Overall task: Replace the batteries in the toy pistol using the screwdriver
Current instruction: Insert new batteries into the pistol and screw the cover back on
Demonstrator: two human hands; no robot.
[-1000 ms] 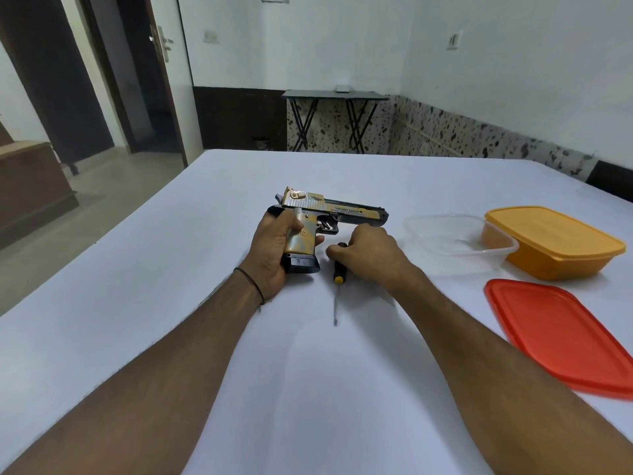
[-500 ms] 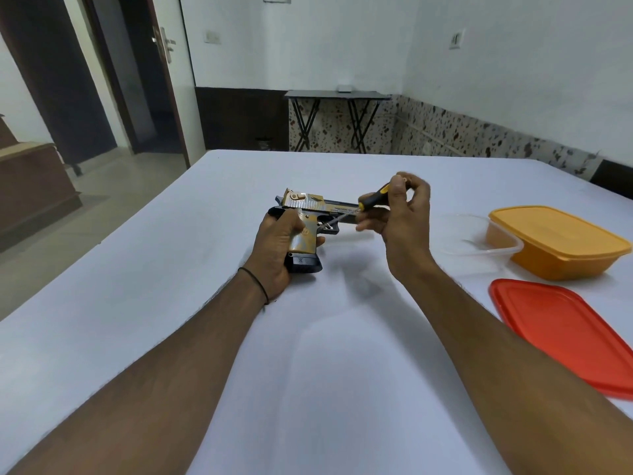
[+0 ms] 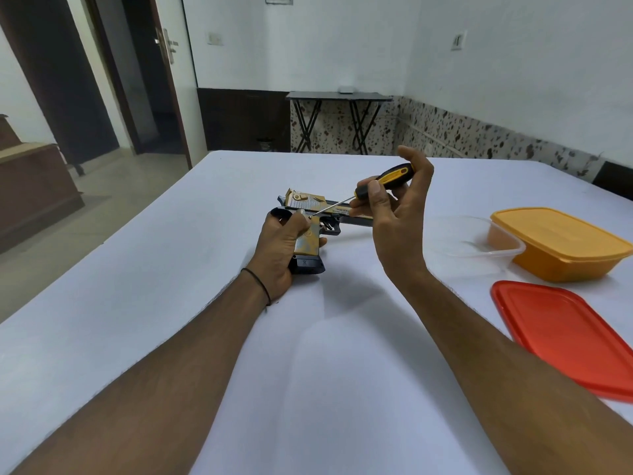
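A person seated at a white table (image 3: 164, 275) works on a gold and black toy pistol (image 3: 309, 203), which sits at the middle of the table with its barrel pointing right and its grip toward the near edge. The left hand (image 3: 282, 246), a thin black band (image 3: 261, 286) on its wrist, wraps around the grip with the thumb up near the rear of the slide. The right hand (image 3: 399, 231) is raised above the barrel and pinches a yellow and black screwdriver (image 3: 390, 175) between thumb and fingertips. The slim shaft slants down to the left, and its tip meets the side of the pistol just beside the left thumb. To the right stand a clear tub (image 3: 474, 246) and, touching it, a lidded orange box (image 3: 565, 248). A red lid (image 3: 568, 337) lies flat nearer the right edge. A folding table (image 3: 339, 95) stands against the far wall.
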